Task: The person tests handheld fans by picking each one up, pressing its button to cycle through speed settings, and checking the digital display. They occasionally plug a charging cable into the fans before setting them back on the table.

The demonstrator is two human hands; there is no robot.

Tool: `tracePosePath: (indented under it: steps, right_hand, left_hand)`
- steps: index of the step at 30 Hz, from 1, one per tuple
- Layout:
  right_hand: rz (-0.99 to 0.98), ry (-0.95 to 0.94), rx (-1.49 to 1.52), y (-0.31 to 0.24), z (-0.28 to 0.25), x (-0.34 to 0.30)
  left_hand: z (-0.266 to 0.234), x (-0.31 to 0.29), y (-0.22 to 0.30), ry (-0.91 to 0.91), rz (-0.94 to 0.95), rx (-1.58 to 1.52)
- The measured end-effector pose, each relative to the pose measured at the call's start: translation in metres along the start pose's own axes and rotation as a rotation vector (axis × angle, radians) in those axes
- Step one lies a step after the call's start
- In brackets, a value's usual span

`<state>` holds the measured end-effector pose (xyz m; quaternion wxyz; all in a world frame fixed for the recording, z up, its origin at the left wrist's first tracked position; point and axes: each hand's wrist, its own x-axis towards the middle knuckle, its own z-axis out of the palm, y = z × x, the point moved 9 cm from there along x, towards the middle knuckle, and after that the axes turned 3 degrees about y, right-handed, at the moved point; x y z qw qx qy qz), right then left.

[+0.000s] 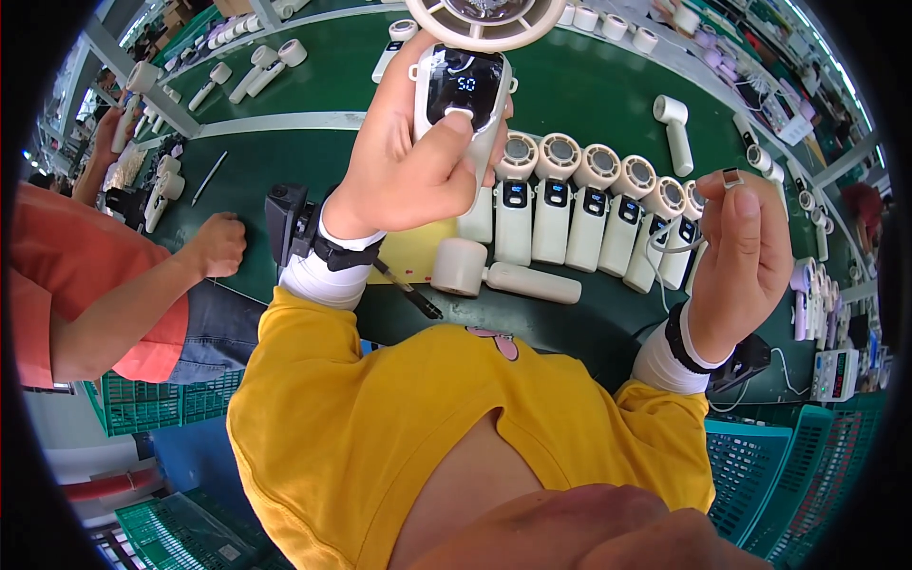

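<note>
My left hand (394,176) grips a white handheld fan (422,109), raised over the bench. Its round head is partly cut off by the top of the view. The thumb presses on the front just below the lit dark display. On the right, my right hand (746,261) pinches a small metal-tipped plug (731,177) between thumb and fingers. A pale cable (678,250) loops beside that hand and runs down to the bench. Between my hands stretches a row of similar fans (589,223), several with lit displays. Nearer me, one more fan (532,282) lies on its side.
A yellow sheet (418,252) and a pen (418,299) are under and beside my left forearm. A co-worker's arm (152,285) rests at the left. One fan (674,133) lies farther back. A power supply (836,375) and green crates (760,465) are at the right.
</note>
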<state>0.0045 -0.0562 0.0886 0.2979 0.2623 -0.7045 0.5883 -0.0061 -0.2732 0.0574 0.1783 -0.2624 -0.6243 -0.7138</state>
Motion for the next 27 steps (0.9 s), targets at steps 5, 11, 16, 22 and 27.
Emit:
tracePosePath:
  steps: [5, 11, 16, 22, 27]
  right_hand:
    - [0.001, -0.003, -0.003, 0.0006, -0.0003, 0.0004]
    - [-0.006, 0.0, 0.009, -0.0001, 0.0, 0.0001]
    - [0.066, 0.006, 0.086, 0.0022, -0.0021, 0.0]
    - [0.039, 0.014, 0.052, 0.0023, -0.0027, -0.0008]
    - [0.089, 0.013, 0.088, 0.0042, -0.0033, -0.0018]
  left_hand:
    - [0.0015, -0.0002, -0.0032, -0.028, -0.019, -0.05]
    - [0.0017, -0.0013, -0.0017, -0.01, 0.001, 0.022]
    - [0.0011, -0.0006, -0.0055, -0.015, -0.027, -0.006]
    - [0.0037, -0.0025, -0.0036, -0.052, -0.014, 0.009]
    - [0.0047, -0.0016, -0.0069, -0.074, -0.061, -0.122]
